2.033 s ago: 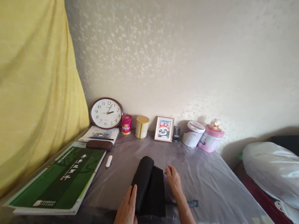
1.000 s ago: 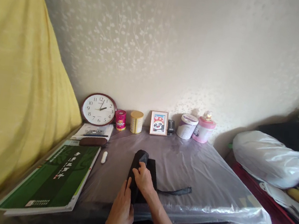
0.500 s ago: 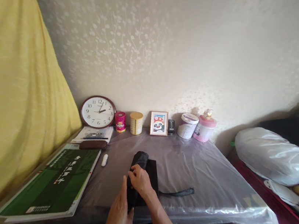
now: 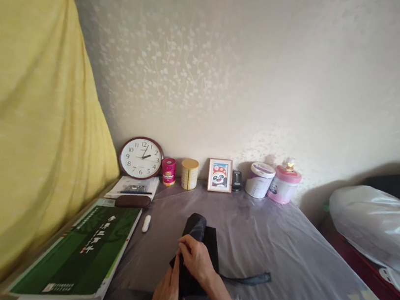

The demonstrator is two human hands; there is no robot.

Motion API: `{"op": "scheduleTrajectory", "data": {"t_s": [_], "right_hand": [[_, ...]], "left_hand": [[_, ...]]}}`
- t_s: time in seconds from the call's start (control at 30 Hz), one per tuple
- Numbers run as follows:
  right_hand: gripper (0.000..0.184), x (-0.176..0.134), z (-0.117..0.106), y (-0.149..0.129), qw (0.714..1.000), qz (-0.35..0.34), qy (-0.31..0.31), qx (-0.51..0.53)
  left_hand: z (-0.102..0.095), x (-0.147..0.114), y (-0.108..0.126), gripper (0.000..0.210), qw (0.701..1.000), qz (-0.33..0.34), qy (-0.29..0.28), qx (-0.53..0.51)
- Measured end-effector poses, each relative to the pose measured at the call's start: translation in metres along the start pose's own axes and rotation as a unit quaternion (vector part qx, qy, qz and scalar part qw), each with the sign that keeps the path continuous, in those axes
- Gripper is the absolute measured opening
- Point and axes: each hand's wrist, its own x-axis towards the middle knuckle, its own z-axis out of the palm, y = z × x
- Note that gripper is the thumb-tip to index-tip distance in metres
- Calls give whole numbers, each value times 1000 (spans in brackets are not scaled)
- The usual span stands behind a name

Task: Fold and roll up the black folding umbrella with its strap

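Observation:
A black cloth (image 4: 196,225), partly rolled into a thick bundle, lies at the near middle of the table. A flat dark part of it shows to the right of the roll, and a thin dark strap (image 4: 251,278) trails off to the right. My right hand (image 4: 196,259) lies over the roll, its thumb and fingers pinching the cloth at the left side. From the near left, my left hand (image 4: 169,294) grips the lower end, fingers along its side. The fingertips of both hands nearly meet. My hands hide much of the roll.
On the left lie a green book (image 4: 82,247), a brown case (image 4: 133,201) and a small white object (image 4: 146,223). Along the wall stand a clock (image 4: 141,158), a pink tin (image 4: 168,171), a yellow can (image 4: 189,174), a picture frame (image 4: 220,175) and two tubs (image 4: 259,181).
The view has shifted, so everything sits lower and further right. My hands stay on the cloth; a dark corner of it now shows left of my fingertips.

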Motion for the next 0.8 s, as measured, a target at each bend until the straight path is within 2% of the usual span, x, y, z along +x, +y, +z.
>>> {"op": "scheduleTrajectory", "data": {"t_s": [0.13, 0.27, 0.47, 0.6, 0.7, 0.8], "right_hand": [[20, -2, -7, 13, 990, -107, 74, -50], [22, 4, -7, 31, 981, -164, 62, -89], [29, 31, 2, 50, 976, -143, 48, -157], [30, 52, 1, 59, 975, -120, 49, -181], [30, 66, -3, 62, 980, -81, 32, -177], [28, 77, -7, 63, 991, -26, 24, -128]], "left_hand": [[7, 5, -5, 84, 999, -14, -28, 15], [7, 8, -4, 86, 997, -26, -63, 28], [3, 7, 4, 85, 997, -53, -53, 35], [3, 8, 4, 84, 996, -63, -53, 25], [5, 9, 1, 82, 998, -54, -38, -3], [5, 8, -1, 83, 998, -50, -40, -23]]}}
